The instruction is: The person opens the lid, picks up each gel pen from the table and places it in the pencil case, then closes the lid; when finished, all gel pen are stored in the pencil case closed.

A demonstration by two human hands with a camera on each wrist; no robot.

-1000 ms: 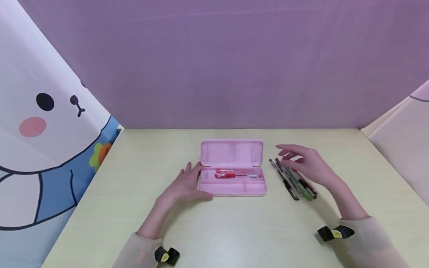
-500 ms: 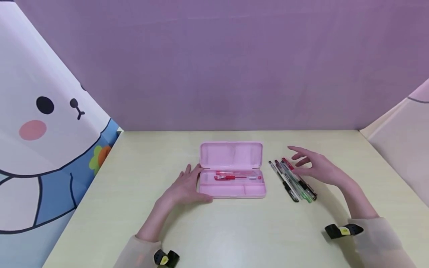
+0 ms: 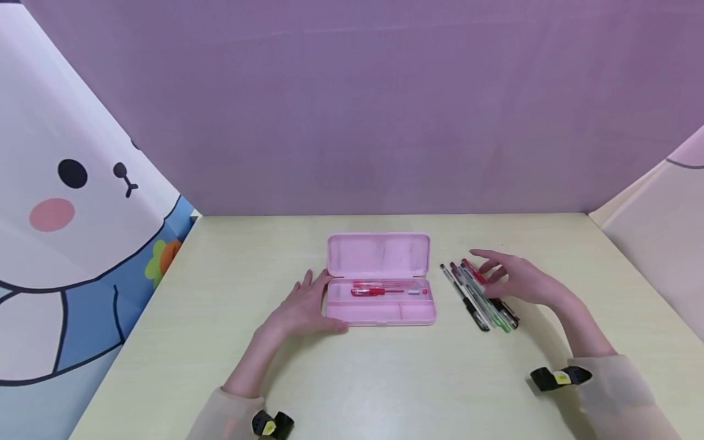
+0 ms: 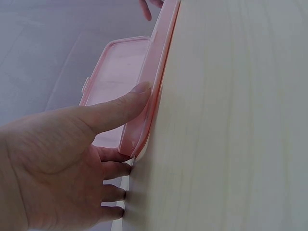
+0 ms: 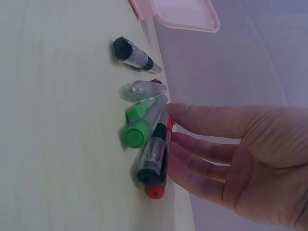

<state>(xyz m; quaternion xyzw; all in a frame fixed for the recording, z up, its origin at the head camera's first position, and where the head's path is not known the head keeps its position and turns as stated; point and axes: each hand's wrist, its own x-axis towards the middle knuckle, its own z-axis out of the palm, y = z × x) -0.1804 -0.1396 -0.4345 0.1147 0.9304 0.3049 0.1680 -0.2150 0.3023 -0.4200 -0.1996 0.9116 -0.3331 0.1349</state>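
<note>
A pink pencil case (image 3: pixel 363 312) lies on the table with its lid (image 3: pixel 379 255) raised at the back. Red pens (image 3: pixel 376 292) rest in its rear compartment. My left hand (image 3: pixel 301 310) holds the case's left end, thumb along the front wall and fingers at the end and back corner. To the right of the case, several gel pens lie in a loose fan, among them a black pen (image 3: pixel 472 305), a green pen (image 5: pixel 137 134) and a red pen (image 3: pixel 474 271). My right hand (image 3: pixel 522 280) is right over this bunch, thumb and fingers apart, fingertips close beside the red pen.
The pale wooden table (image 3: pixel 363 385) meets a purple backdrop (image 3: pixel 385 122) at its far edge. A cartoon-printed cloth (image 3: pixel 99 238) hangs on the left. A pale panel (image 3: pixel 660 214) stands on the right. Both sleeves carry a black wrist device.
My right hand draws back to the right from over the pens, then lowers slightly and returns left beside the red pen. The left hand and the case stay put.
</note>
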